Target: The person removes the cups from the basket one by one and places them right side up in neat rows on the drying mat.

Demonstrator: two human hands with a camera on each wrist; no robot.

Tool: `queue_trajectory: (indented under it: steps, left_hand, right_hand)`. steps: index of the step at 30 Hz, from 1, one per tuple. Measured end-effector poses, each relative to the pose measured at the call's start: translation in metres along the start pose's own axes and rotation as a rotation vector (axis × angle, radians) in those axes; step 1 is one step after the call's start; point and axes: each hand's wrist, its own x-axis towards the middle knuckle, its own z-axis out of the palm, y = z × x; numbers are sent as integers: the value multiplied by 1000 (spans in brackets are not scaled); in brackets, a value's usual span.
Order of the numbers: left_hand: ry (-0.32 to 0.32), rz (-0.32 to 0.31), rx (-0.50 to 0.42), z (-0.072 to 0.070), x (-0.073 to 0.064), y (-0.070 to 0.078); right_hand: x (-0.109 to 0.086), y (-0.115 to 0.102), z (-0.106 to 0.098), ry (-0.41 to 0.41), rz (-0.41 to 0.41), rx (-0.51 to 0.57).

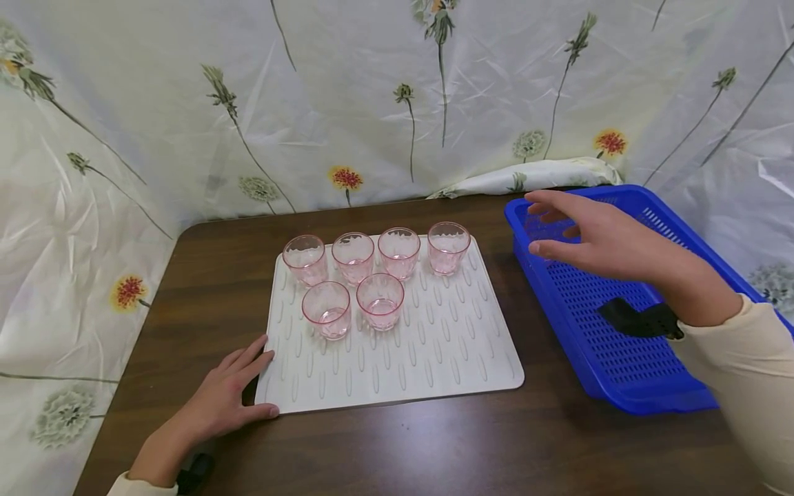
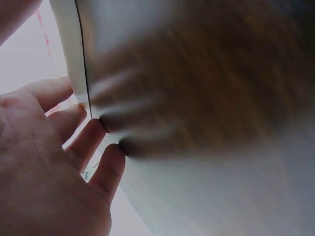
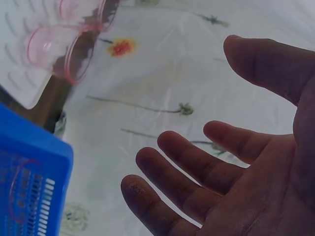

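Several clear pink drinking glasses stand upright in two rows on a white ridged drying mat [image 1: 397, 389]. The rear row ends at the right with one glass [image 1: 448, 249]; a front-row glass [image 1: 380, 303] stands nearer me. My left hand [image 1: 220, 396] rests at the mat's near-left corner, fingertips touching its edge and thumb spread; the left wrist view shows these fingers [image 2: 110, 169] along the rim. Over the far-left part of a blue plastic basket [image 1: 552, 310], my right hand [image 1: 604, 238] hovers with fingers loosely bent, holding nothing. A pink rim of a glass [image 3: 13, 189] shows inside the basket.
The brown wooden table [image 1: 397, 448] carries both mat and basket, with a strip of bare wood between them. Floral white cloth [image 1: 347, 103] hangs behind and along the sides. A bunched fold of cloth [image 1: 533, 176] lies at the table's back edge.
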Motion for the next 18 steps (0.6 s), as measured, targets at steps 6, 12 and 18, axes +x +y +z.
queue_trajectory:
  steps: [6,12,18]
  left_hand:
    - [-4,-5,0,0,0,0]
    - [-8,-10,-1,1,1,0]
    - [-4,-11,0,0,0,0]
  right_hand:
    - [5,23,-3,-11,56,-17]
    - [13,50,-4,-16,132,-22]
    - [27,84,1,-13,195,-9]
